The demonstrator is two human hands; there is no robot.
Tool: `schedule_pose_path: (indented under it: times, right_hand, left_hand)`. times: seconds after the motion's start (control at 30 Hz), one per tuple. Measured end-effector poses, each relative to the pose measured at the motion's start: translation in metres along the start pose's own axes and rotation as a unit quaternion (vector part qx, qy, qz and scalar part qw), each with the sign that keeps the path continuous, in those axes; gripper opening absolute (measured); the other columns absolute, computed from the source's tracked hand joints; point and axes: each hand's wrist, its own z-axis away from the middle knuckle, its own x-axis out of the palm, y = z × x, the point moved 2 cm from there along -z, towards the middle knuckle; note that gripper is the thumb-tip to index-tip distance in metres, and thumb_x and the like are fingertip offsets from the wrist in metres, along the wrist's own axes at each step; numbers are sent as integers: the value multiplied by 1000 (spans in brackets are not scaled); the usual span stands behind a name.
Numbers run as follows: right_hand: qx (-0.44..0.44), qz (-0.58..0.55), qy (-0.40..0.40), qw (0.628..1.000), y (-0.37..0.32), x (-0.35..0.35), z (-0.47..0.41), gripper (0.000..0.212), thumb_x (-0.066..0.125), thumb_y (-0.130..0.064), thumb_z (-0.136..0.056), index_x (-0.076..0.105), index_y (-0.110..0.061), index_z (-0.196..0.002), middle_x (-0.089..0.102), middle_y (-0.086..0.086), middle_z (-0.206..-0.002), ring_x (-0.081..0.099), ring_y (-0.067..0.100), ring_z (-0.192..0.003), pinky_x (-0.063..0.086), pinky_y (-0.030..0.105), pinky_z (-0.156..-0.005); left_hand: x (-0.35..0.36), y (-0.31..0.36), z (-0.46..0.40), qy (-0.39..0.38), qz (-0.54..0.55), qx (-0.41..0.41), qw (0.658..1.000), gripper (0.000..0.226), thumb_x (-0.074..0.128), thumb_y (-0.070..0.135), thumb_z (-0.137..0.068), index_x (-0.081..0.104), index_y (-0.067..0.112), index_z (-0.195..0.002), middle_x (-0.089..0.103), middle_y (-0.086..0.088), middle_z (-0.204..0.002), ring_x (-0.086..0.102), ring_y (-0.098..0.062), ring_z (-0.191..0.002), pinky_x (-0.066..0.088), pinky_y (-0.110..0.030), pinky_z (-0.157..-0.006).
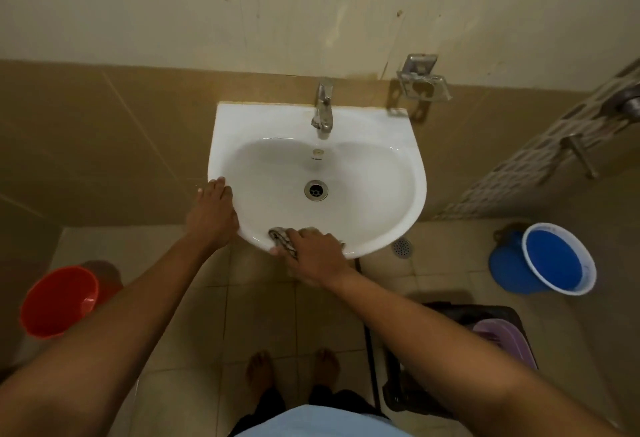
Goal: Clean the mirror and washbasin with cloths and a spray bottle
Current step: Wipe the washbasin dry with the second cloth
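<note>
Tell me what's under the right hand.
Under the right hand a patterned cloth lies on the washbasin's front rim. The hand covers most of the cloth, and the rim beneath is hidden.

light: dim, warm yellow | glare: small highlights on basin (408, 145) rim | shadow: soap dish (423, 85) onto wall | edges: wide-angle bending, soft blur | centre: fairly sharp
</note>
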Motion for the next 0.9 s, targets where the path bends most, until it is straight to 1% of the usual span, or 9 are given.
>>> schedule_pose_path:
  times: [0.1, 0.23, 0.33, 0.43, 0.5, 0.57, 0.63, 0.7, 0.9]
  right_hand:
    - [46, -68, -3, 997, -36, 6, -19, 82, 5, -77, -86, 46, -24, -135, 63, 10, -115, 56, 31, -106, 47, 46, -85]
    - [58, -104, -8, 993, -36, 5, -24, 57, 20, -60, -99, 49, -26, -135, 63, 11, -114, 57, 30, -106, 47, 47, -86]
    - [50, -65, -7, 997, -19, 4, -12, 47, 30, -52, -101, 51, -24, -132, 63, 8, -115, 57, 27, -105, 45, 42, -85]
    - [63, 4, -12, 998, 9, -3, 3, 49, 29, -55, -98, 58, -23, -121, 66, 4, -107, 61, 25, -96, 44, 39, -80]
    - [87, 39, -21, 995, 34, -13, 14, 51, 27, -59, -96, 62, -25, -110, 66, 1, -100, 60, 24, -94, 41, 40, -84]
    - [129, 54, -37, 990, 60, -23, 20, 54, 25, -63, -93, 64, -26, -103, 66, 0, -100, 58, 22, -101, 33, 45, -97]
    - [170, 62, -62, 982, 81, -32, 21, 57, 26, -64, -90, 64, -25, -108, 65, 2, -112, 53, 23, -114, 20, 52, -109]
    - [203, 70, -88, 973, 98, -41, 18, 61, 29, -65, -90, 62, -23, -119, 60, 5, -127, 46, 24, -127, 11, 56, -114]
    - [235, 56, -133, 961, 137, -63, 10, 87, 28, -83, -80, 48, -24, -140, 36, 2, -153, 15, 22, -147, -3, 60, -116]
  left_hand:
    - [-1, -7, -9, -9, -12, 16, 1000, 54, 47, 11, -93, 36, -9, -142, 27, -26, -155, 25, -40, -143, 21, -53, -117]
    - [-3, -12, -19, -17, -9, 36, 999, 56, 51, 8, -91, 36, -12, -141, 27, -28, -154, 24, -43, -143, 21, -56, -115]
    - [-5, -15, -27, -22, -13, 41, 999, 58, 50, 9, -91, 32, -12, -143, 24, -28, -155, 21, -42, -144, 20, -55, -116]
    - [-6, -18, -34, -30, -19, 43, 998, 61, 51, 8, -89, 32, -12, -143, 23, -28, -155, 19, -43, -144, 19, -56, -116]
    - [-7, -19, -37, -32, -19, 42, 998, 62, 51, 7, -89, 30, -13, -144, 21, -28, -156, 17, -43, -145, 17, -55, -117]
    - [-7, -19, -40, -33, -19, 44, 998, 63, 49, 7, -89, 27, -13, -145, 18, -29, -157, 15, -43, -146, 15, -55, -117]
    - [-6, -18, -41, -31, -15, 43, 998, 64, 48, 8, -91, 24, -12, -146, 14, -29, -158, 13, -43, -147, 13, -54, -118]
    - [-5, -19, -43, -33, -15, 39, 999, 64, 47, 8, -91, 22, -12, -147, 12, -29, -158, 11, -43, -147, 13, -54, -118]
    - [-2, -19, -52, -23, -8, 23, 999, 67, 53, 5, -88, 24, -13, -146, 14, -30, -157, 14, -45, -146, 16, -57, -116]
